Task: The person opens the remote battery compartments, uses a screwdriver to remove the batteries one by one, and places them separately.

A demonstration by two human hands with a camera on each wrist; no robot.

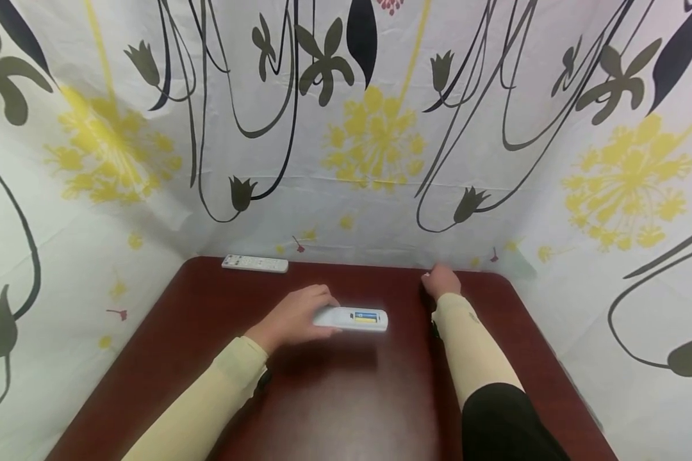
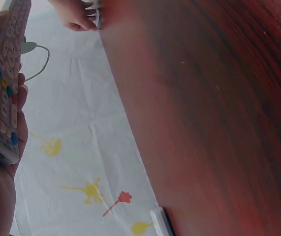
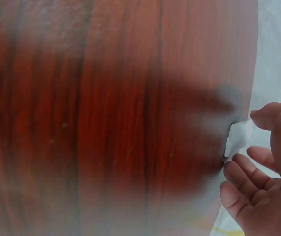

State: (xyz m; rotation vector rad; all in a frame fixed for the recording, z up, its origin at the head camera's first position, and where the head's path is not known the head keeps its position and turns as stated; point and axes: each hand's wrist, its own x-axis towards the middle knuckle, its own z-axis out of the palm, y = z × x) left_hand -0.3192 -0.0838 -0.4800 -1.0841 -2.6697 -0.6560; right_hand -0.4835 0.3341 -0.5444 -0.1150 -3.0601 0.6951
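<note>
My left hand (image 1: 300, 315) grips a white remote control (image 1: 346, 319) above the table. The remote's back faces up in the head view, with its battery compartment uncovered and batteries (image 1: 366, 317) inside. Its colored buttons show in the left wrist view, where the remote (image 2: 5, 83) lies along the fingers. My right hand (image 1: 441, 282) is at the table's far edge. In the right wrist view, the thumb and curled fingers of that hand (image 3: 258, 172) are around a small white battery cover (image 3: 237, 137), which they partly hide.
Another white remote control (image 1: 255, 264) lies buttons up along the back left edge of the dark red table (image 1: 207, 333). A floral-printed white sheet (image 1: 300, 147) hangs directly behind the table and along both sides.
</note>
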